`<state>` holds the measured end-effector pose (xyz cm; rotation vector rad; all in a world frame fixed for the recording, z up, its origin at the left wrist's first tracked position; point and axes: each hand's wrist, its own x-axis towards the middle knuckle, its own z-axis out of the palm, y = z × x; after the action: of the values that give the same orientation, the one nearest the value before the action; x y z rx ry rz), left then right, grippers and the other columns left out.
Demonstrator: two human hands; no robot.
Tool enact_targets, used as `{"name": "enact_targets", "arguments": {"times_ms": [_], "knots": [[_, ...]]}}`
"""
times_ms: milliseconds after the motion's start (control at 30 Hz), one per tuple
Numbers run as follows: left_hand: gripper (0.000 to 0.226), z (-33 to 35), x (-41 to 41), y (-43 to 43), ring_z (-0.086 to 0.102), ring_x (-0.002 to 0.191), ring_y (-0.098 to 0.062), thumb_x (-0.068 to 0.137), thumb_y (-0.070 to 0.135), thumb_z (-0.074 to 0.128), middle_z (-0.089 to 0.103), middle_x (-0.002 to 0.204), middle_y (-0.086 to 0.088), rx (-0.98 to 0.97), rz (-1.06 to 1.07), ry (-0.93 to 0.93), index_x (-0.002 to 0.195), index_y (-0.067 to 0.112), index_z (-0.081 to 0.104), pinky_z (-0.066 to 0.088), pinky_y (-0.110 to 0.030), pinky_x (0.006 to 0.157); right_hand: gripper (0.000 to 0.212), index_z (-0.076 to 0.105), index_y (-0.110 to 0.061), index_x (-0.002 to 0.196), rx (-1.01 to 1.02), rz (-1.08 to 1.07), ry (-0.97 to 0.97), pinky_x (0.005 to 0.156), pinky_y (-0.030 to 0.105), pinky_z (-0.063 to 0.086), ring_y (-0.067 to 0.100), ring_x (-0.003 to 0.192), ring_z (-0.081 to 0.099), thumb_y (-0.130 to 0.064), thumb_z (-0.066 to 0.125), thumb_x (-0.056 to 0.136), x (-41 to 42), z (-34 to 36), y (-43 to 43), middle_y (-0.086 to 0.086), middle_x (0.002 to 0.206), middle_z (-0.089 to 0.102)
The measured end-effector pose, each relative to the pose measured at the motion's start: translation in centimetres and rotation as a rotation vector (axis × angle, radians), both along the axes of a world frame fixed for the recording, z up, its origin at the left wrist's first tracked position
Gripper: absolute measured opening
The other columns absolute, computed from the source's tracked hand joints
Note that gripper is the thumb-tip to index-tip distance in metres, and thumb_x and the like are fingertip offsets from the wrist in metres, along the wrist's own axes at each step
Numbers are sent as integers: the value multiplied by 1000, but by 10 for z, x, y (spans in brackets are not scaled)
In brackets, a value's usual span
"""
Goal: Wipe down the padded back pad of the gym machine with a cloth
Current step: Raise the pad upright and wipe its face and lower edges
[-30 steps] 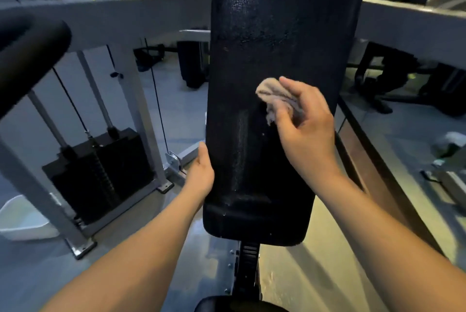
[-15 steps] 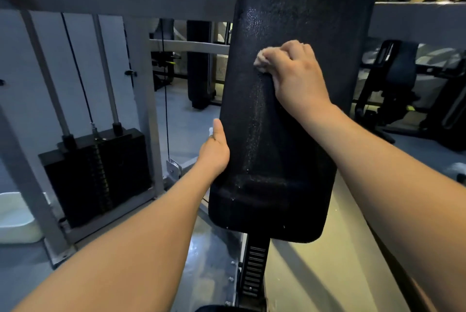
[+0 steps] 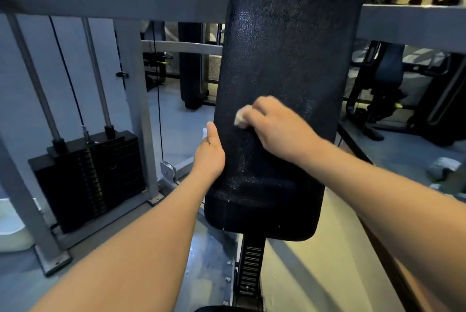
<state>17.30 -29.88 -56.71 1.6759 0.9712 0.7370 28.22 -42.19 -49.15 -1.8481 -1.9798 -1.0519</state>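
One pad [image 3: 282,47], one cloth [image 3: 239,118], two hands [image 3: 210,153] [image 3: 274,125]

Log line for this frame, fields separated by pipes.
phase: wiping mid-pad | right hand: grips cloth against back pad | left hand: holds its left edge

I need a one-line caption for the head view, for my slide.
Right hand presses a cloth on the black back pad while the left hand grips its edge.
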Motion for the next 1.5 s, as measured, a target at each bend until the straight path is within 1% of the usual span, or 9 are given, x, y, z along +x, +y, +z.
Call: {"name": "enact_targets", "arguments": {"times_ms": [200, 367, 467, 667, 933, 1133, 1233, 1400, 1500], "knots": [[90, -9, 2, 2, 35, 144, -32, 95, 72, 1, 41, 155, -13, -12, -10, -74, 154, 13, 35, 24, -45, 121, 24, 71, -19, 110, 363, -110, 126, 79, 45, 52, 35, 87, 59, -6, 58, 94, 22, 54, 44, 11, 99, 61], [83, -11, 2, 4, 42, 138, -31, 100, 64, 4, 49, 147, -16, 17, 19, -122, 147, 9, 45, 29, -40, 114, 31, 66, -13, 112, -9, 54, 57, 83, 43, 48, 30, 93, 57, 4, 55, 89, -11, -38, 12, 8, 105, 60], [73, -12, 1, 3, 42, 138, -30, 104, 56, 8, 51, 146, -13, 34, 30, -161, 143, 10, 49, 30, -33, 110, 25, 64, -16, 112, -136, 92, -51, 77, 44, 50, 29, 88, 51, -2, 57, 93, -11, -18, 5, 8, 100, 54], [67, -21, 8, 5, 41, 140, -23, 106, 52, 12, 51, 147, -5, 0, 50, -266, 144, 12, 51, 23, -21, 100, 25, 70, -18, 107, 350, -69, 108, 78, 48, 51, 33, 89, 57, -3, 58, 91, 10, 62, 69, 11, 99, 59], [58, -23, 10, 9, 38, 139, -22, 109, 43, 18, 46, 150, -9, -6, 94, -245, 148, 8, 44, 24, -21, 100, 20, 67, -6, 111, -201, 140, -168, 76, 48, 49, 33, 87, 53, -4, 56, 94, -6, 0, 23, 14, 99, 56], [65, -25, 6, 7, 51, 121, -15, 106, 52, 16, 59, 133, 1, -46, 64, -303, 134, 13, 60, 35, -31, 104, 22, 72, -12, 107, 259, -13, -17, 73, 44, 48, 35, 84, 57, -3, 57, 92, -3, 62, 81, 16, 95, 59], [69, -21, 4, 5, 54, 125, -28, 105, 54, 16, 62, 131, -12, -36, 79, -310, 128, 8, 62, 38, -38, 107, 30, 70, -8, 109, 120, 34, -25, 73, 41, 39, 35, 84, 55, 2, 52, 87, -12, 18, 66, 17, 96, 59], [60, -18, 2, 4, 34, 143, -28, 109, 42, 17, 41, 154, -18, 16, 71, -232, 148, 3, 43, 22, -30, 114, 25, 66, -8, 116, -247, 113, -155, 82, 44, 45, 33, 91, 53, -1, 50, 99, -5, -28, 0, 13, 100, 56], [66, -19, 3, 4, 42, 137, -32, 109, 45, 14, 49, 146, -20, 9, 76, -226, 141, 1, 51, 28, -36, 114, 20, 66, -8, 114, -146, 91, -203, 81, 41, 45, 31, 88, 53, -5, 48, 105, 8, 2, -20, 11, 105, 59]]}}
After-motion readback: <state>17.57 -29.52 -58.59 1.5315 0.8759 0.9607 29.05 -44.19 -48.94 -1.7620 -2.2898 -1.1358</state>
